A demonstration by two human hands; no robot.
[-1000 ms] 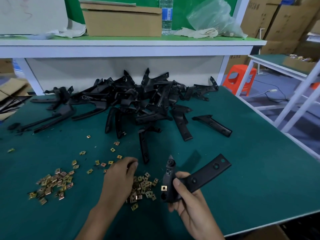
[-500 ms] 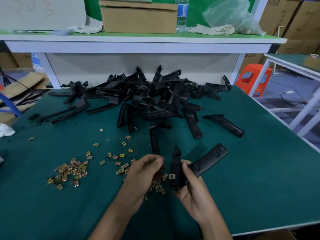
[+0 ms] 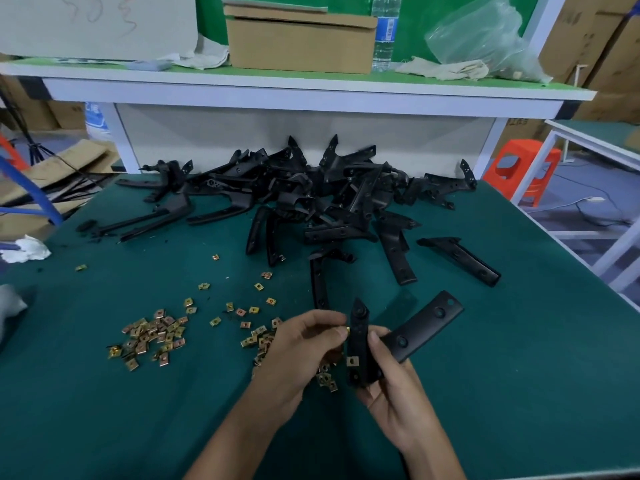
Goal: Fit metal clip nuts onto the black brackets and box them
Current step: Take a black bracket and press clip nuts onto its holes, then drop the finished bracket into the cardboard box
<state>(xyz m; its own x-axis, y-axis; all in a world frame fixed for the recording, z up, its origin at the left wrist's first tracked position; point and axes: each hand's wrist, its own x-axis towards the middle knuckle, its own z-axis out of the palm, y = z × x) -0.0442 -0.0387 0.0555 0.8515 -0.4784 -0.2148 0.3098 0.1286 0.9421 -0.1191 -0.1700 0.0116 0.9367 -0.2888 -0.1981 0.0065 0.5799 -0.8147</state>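
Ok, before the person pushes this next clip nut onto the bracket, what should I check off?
1. Hold: the right hand grips the held bracket: ok.
2. Nut: the left hand pinches the loose clip nut at the bracket's edge: ok.
3. Nut lined up with its hole: cannot tell, fingers hide it.
4. The fitted clip nut sits lower on the same bracket: ok.
5. Box for finished parts: cannot tell; the cardboard box stands up on the shelf.

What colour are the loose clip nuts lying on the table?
Brassy gold, a few tinged pink. The clip nuts show best in the head view.
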